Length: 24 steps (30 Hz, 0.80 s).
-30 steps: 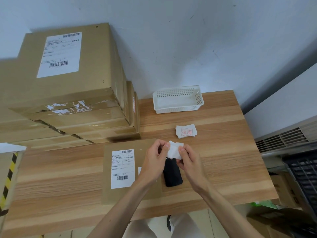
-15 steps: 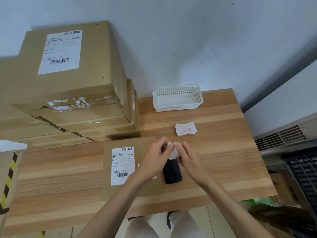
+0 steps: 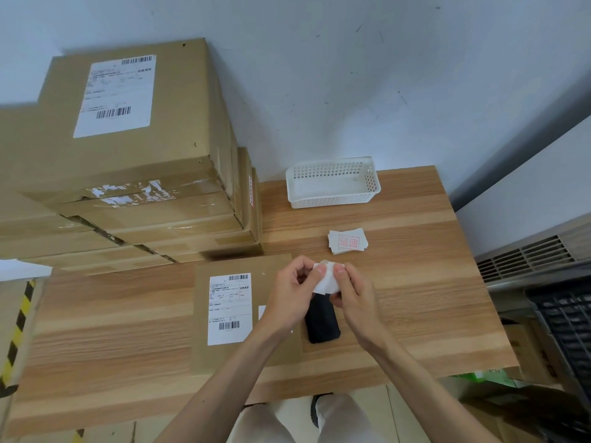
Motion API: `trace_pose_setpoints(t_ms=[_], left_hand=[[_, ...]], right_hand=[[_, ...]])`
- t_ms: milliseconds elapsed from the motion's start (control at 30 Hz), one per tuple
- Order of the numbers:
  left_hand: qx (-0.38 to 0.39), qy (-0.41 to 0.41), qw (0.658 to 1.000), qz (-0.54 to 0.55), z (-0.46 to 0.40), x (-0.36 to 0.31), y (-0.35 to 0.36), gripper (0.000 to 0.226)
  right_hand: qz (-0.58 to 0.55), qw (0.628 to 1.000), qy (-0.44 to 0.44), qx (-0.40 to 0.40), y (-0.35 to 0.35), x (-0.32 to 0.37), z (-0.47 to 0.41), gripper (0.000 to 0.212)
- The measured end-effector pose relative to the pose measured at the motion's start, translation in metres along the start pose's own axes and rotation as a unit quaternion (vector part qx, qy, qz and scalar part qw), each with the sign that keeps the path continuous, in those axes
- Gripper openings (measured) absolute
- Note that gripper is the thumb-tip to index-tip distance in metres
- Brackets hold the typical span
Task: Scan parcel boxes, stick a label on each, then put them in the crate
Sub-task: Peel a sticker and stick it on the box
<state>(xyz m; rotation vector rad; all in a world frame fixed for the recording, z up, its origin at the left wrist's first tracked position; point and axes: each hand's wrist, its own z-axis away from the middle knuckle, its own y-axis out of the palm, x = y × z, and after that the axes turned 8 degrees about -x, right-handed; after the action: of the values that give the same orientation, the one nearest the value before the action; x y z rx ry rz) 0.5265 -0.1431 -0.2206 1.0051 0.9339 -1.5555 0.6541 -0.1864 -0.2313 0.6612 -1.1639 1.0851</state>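
L hand (image 3: 292,292) + R hand (image 3: 351,294) both pinch white label (image 3: 327,282) — above parcel box (image 3: 204,353)

Soft, even indoor light, faint shadows, wide-angle bending at the edges, slightly blurry.

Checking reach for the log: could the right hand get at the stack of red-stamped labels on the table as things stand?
Probably yes. The label stack lies in the open just beyond the right hand, with nothing between them. But that hand and the left hand are both pinching a white label.
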Motion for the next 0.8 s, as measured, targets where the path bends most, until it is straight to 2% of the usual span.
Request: trace_pose_setpoints(t_ms=[467,800], left_hand=[[-0.053,-0.011,0.998,0.02,-0.007,-0.001,-0.007,0.022],[-0.056,-0.043,0.997,0.038,-0.016,0.001,-0.022,0.028]], right_hand=[[-0.005,0.999,0.014,-0.029,0.001,0.0,-0.01,0.038],[0.001,1.0,0.02,0.002,-0.018,-0.005,-0.027,0.035]])
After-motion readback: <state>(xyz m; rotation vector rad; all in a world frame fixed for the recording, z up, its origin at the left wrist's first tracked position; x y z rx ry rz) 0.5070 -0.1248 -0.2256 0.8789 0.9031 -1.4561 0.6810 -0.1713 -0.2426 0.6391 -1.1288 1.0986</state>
